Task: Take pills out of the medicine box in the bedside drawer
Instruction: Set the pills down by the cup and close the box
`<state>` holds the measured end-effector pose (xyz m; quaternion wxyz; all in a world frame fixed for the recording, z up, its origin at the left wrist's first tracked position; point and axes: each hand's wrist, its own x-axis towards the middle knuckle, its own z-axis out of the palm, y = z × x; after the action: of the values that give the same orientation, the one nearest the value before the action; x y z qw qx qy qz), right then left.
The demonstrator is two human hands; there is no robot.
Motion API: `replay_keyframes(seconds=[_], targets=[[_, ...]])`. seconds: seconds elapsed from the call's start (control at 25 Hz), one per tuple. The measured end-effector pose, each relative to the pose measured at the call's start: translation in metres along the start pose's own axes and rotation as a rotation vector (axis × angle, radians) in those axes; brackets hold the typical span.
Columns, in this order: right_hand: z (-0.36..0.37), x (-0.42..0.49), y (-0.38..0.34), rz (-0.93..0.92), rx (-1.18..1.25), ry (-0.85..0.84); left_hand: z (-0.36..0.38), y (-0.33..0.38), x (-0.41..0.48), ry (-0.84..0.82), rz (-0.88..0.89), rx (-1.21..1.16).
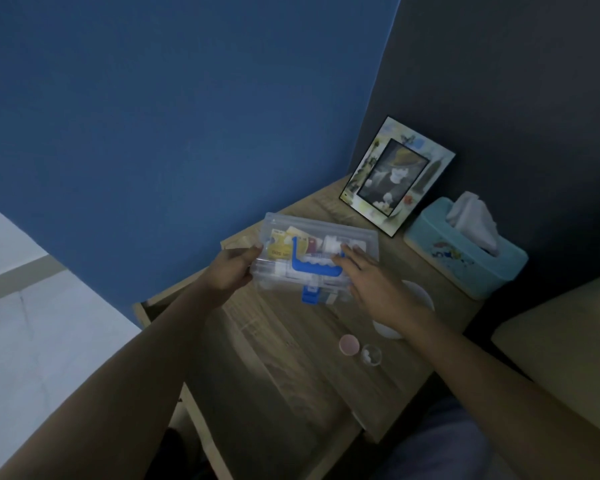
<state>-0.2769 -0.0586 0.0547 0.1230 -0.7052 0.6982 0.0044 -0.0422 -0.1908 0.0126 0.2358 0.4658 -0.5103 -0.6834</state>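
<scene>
A clear plastic medicine box with a blue handle and blue latch (317,256) sits at frame centre on the wooden bedside table (291,341), its long axis running left to right, latch facing the viewer. The left hand (234,270) grips its left end, fingers curled around it. The right hand (371,278) rests on the lid with fingers spread, holding nothing. Steadying the box before flipping the latch should prevent tipping.

Overall light: dim from where I sit, bluish cast everywhere.
Brightest patch: pale floor (32,306) at left.
Shadows: forearms and the wooden bedside table top (291,358) go murky.
Sharpness: soft throughout; labels inside the clear plastic medicine box with blue handle (317,252) are unreadable to me.
Motion blur: right hand (378,285) slightly smeared.
Edges: wide-angle bending, wall lines lean.
</scene>
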Motion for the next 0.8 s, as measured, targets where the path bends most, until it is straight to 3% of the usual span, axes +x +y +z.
replay_keyframes(seconds=[0.16, 0.44, 0.52, 0.6, 0.68, 0.8], targets=[[0.005, 0.003, -0.008, -0.004, 0.056, -0.007, 0.004, 0.003, -0.004, 0.019, 0.056, 0.064], [0.014, 0.007, -0.017, -0.033, -0.035, 0.017, 0.016, 0.010, -0.016, 0.172, 0.120, 0.527], [0.014, 0.007, -0.019, -0.038, -0.045, 0.019, 0.024, 0.003, -0.025, 0.273, 0.058, 0.412], [0.014, 0.008, -0.019, -0.052, -0.050, 0.023, 0.036, -0.013, -0.037, 0.492, 0.003, 0.234], [0.013, 0.009, -0.018, -0.060, -0.046, 0.018, 0.053, -0.035, -0.055, 0.605, -0.012, 0.211], [0.012, 0.010, -0.017, -0.076, -0.055, 0.005, 0.079, -0.056, -0.068, 0.317, -0.033, 0.222]])
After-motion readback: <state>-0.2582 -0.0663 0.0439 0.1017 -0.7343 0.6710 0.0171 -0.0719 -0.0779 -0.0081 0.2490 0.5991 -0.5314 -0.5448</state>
